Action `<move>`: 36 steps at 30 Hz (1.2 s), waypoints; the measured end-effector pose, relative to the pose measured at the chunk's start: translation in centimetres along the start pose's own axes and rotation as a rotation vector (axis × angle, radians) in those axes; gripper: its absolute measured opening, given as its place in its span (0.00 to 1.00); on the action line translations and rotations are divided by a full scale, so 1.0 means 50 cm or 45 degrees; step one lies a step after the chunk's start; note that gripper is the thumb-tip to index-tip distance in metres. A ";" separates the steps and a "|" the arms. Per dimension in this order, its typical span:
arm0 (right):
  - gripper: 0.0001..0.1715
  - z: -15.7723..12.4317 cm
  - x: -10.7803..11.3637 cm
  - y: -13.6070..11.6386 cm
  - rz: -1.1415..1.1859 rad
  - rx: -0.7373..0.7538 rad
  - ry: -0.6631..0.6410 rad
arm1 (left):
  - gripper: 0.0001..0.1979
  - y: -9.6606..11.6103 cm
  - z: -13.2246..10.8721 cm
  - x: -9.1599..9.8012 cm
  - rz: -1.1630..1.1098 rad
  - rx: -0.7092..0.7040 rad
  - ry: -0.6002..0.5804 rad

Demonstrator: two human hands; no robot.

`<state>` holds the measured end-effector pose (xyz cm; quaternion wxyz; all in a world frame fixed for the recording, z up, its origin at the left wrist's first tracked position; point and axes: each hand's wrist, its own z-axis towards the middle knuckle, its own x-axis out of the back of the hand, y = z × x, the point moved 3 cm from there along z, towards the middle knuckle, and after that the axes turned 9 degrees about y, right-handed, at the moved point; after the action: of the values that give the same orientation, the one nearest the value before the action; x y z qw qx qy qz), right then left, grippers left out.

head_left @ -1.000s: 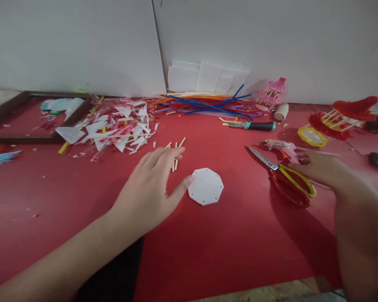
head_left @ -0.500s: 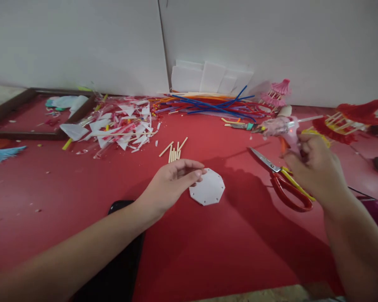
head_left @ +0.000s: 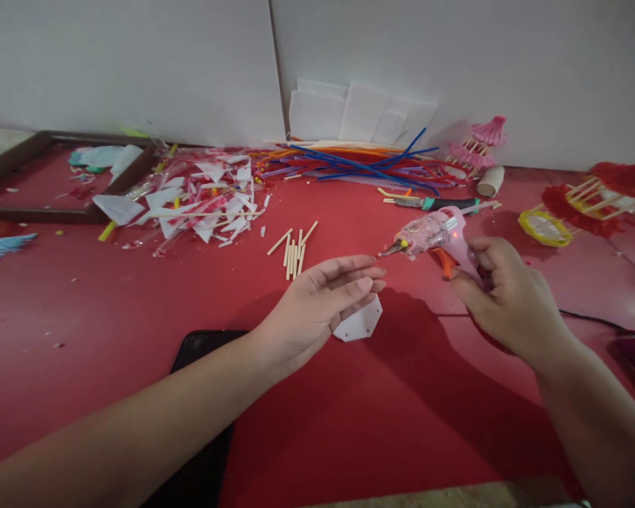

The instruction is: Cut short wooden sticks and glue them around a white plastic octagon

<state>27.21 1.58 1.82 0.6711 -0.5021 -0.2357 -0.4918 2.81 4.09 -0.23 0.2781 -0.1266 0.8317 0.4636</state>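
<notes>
We're gripping a pink plastic glue gun (head_left: 428,233) w/ R hand (head_left: 513,303); L hand (head_left: 312,303), loosely spread, is hovering nr white angular card (head_left: 360,324).

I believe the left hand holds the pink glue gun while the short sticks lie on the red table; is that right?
Not quite: the head view shows the right hand holding the pink glue gun; the short sticks do lie on the red table.
</notes>
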 end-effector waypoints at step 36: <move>0.16 -0.002 -0.006 -0.009 -0.037 0.067 -0.032 | 0.08 -0.008 0.012 0.010 0.113 -0.081 0.014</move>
<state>26.69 1.60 1.74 0.6739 -0.4871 -0.2641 -0.4887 2.83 4.40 -1.05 0.2487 -0.1009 0.8227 0.5011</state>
